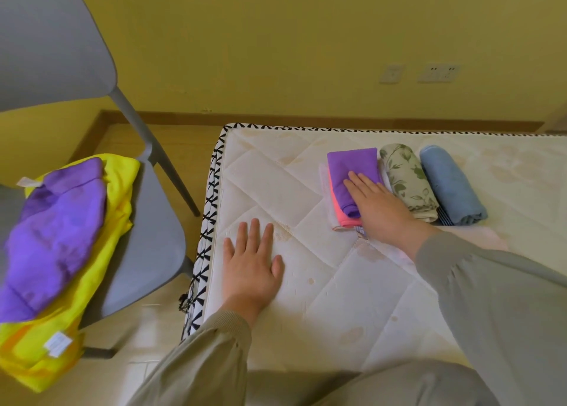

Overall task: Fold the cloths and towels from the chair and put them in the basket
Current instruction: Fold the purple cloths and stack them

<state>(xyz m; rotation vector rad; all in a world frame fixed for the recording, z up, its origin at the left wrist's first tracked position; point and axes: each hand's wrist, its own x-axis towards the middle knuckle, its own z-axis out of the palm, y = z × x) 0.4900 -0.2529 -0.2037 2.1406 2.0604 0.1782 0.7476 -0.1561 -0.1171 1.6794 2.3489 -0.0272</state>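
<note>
- Progress: folding roughly half done, by my estimate. 2 rolls and 1 flat stack sit finished on the mattress; at least 2 pieces wait unfolded on the chair.
- Basket: not in view. Nothing visible has been put away, so that whole step remains.
- Left hand: fingers straight and spread, palm flat on bare mattress near its left edge. Holds nothing.
- Right hand: fingers straight, pressing flat on the folded purple cloth, apparently smoothing it. No grip.
- Stack: folded purple cloth on top, pink cloth beneath with its edge showing, a pale layer under that. Thin, smooth fabric, crisp rectangular folds.
- Just beside the stack: floral roll, cream with green leaf print, woven look. Touching it on the far side: blue roll, thicker, soft, towel-like.
- Chair pile: purple towel, plush and rumpled, lies over a yellow cloth, bright and slack, white care labels showing.
- Mattress: quilted, cream, stained in spots, black-and-white patterned edging.
- Chair: grey moulded plastic.
</note>
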